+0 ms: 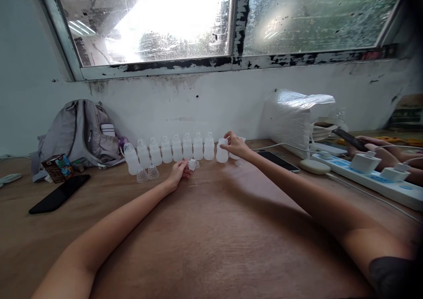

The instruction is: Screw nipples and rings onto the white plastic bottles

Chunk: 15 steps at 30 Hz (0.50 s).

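Note:
A row of several small translucent white bottles (172,149) stands along the far side of the wooden table (211,228), below the window wall. My right hand (235,146) grips the bottle at the row's right end (221,154); another bottle stands partly hidden behind that hand. My left hand (178,172) rests on the table in front of the row, fingers closed on a small clear cap (192,164). Two clear caps (147,173) lie in front of the left bottles, and one more cap (238,163) lies right of my right hand.
A grey backpack (79,134) leans on the wall at left, with a small carton (57,167) and a black phone (59,193) before it. At right lie a second phone (278,160), a wrapped white bundle (294,116), a power strip (373,178), and another person's hand (380,151).

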{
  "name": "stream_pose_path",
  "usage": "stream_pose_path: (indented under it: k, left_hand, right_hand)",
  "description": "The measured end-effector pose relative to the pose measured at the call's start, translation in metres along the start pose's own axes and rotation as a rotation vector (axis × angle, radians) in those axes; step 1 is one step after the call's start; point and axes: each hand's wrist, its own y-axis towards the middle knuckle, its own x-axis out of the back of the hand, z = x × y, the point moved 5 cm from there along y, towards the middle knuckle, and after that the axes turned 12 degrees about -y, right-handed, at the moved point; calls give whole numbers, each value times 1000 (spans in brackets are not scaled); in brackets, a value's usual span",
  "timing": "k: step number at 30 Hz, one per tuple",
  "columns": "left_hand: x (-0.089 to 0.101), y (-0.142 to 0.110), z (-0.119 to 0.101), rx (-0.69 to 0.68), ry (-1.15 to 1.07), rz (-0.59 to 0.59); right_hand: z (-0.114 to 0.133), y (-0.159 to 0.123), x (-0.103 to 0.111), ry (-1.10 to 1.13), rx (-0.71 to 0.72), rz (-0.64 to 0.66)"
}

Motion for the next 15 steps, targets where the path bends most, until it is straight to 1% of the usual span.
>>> stream_pose_path:
  k: [2,4,8,11,13,15]
  left_hand:
    - [0,0,0,1,-8,-1]
    - [0,0,0,2,-12,-1]
    - [-1,0,0,6,-13,5]
    - [-1,0,0,9,-14,5]
    - [0,1,1,8,-17,0]
    - [0,1,1,3,-22,-11]
  right_hand:
    - [6,0,0,110,36,41]
    - [14,-4,-5,193,75,78]
    - [29,-21,-29,247,154,104]
    - [40,-39,-50,346,233,71]
    - [41,-47,-59,411,232,23]
    - [40,-51,-66,441,198,6]
